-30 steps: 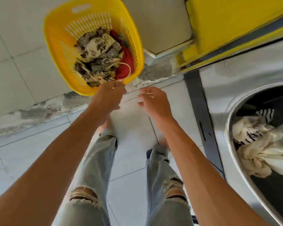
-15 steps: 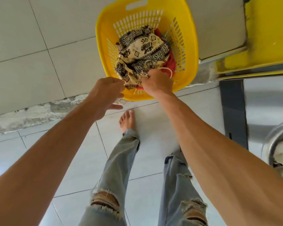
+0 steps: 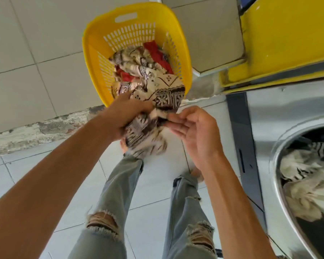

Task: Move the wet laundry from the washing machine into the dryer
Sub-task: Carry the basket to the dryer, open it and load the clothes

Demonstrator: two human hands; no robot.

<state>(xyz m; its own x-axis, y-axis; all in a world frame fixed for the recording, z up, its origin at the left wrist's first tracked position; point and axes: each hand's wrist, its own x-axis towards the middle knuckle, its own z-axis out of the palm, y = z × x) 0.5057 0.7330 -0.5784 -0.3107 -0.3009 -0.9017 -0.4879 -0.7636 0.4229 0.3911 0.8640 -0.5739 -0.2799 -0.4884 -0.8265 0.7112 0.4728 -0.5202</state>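
Patterned cloth (image 3: 158, 99): cream with dark brown geometric bands, bunched and creased; its lower end is motion-blurred.
Cloth position: half out of the yellow basket (image 3: 184, 58), draped over the near rim and hanging above the floor.
Cloth axis: runs from the basket's inside toward the viewer — the free end points down at the feet.
Left hand (image 3: 125, 114): fingers curled into the cloth, gripping a fistful.
Right hand (image 3: 196, 130): palm up, fingers mostly straight; its fingertips meet the cloth's edge, perhaps pinching it, though blur hides the contact.
Red garment (image 3: 157, 55): lies deeper in the basket, under the patterned cloth.
Floor (image 3: 153, 186): pale grey tiles; a chipped concrete strip runs where it meets the tiled wall (image 3: 26, 53).
Machine (image 3: 281, 113): steel front at right — its round opening shows pale, striped laundry (image 3: 307, 174) inside.
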